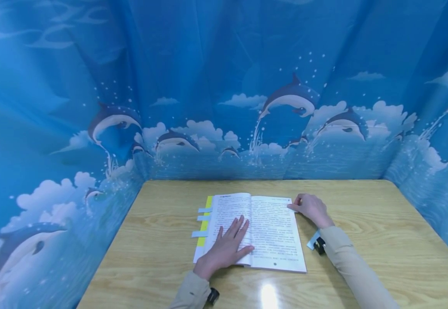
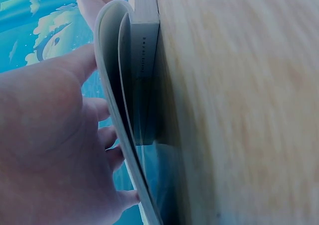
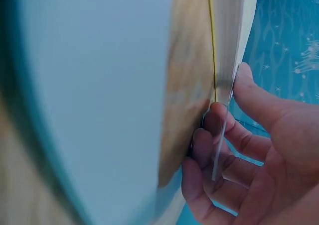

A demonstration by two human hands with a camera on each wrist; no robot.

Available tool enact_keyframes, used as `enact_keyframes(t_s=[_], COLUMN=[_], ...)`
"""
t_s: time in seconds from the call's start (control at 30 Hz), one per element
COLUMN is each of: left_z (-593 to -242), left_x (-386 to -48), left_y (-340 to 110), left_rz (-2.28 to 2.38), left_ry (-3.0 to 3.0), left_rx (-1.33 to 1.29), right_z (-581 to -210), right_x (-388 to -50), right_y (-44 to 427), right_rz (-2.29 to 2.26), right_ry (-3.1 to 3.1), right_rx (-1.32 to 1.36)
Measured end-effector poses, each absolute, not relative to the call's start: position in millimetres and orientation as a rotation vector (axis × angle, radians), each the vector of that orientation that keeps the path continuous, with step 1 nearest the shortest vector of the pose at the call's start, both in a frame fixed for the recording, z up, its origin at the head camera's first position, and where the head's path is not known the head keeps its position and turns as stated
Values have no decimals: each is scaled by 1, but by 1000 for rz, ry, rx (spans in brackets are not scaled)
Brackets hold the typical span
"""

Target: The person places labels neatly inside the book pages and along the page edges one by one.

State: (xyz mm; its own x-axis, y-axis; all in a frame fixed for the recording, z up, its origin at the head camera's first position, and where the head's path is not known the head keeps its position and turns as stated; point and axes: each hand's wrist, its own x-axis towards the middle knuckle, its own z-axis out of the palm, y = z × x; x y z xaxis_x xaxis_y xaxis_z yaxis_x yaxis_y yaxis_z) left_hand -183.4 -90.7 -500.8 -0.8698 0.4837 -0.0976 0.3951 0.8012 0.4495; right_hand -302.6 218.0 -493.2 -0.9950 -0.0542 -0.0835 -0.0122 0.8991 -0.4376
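Observation:
An open book (image 1: 275, 234) lies on the wooden table, printed text on both pages. My left hand (image 1: 227, 246) rests spread on the left page near the spine; in the left wrist view its fingers (image 2: 105, 135) lie along the curved pages. At the upper right page edge my right hand (image 1: 312, 208) pinches a sticky tab (image 3: 219, 150), which is translucent and juts out from the page edge. The thumb is on the page and the other fingers are curled beneath. Several light blue sticky tabs (image 1: 199, 234) stick out from the left side of the book.
A pale blue strip (image 1: 313, 240) shows beside the right wrist camera (image 1: 319, 246), and a large blurred pale blue surface (image 3: 99, 85) fills the left of the right wrist view. A blue dolphin-print curtain (image 1: 208, 86) stands behind the wooden table (image 1: 162, 223).

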Motion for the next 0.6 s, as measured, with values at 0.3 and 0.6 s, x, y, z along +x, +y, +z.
enact_keyframes(t_s=[0.3, 0.6], left_z=[-502, -502], left_x=[-184, -185], left_y=[-91, -92], left_rz=[630, 628], left_ry=[2784, 2784], left_rx=[697, 691], right_z=[-491, -471], right_x=[-296, -267], right_y=[220, 224], right_rz=[-710, -811], right_ry=[2929, 3190], right_rx=[-66, -173])
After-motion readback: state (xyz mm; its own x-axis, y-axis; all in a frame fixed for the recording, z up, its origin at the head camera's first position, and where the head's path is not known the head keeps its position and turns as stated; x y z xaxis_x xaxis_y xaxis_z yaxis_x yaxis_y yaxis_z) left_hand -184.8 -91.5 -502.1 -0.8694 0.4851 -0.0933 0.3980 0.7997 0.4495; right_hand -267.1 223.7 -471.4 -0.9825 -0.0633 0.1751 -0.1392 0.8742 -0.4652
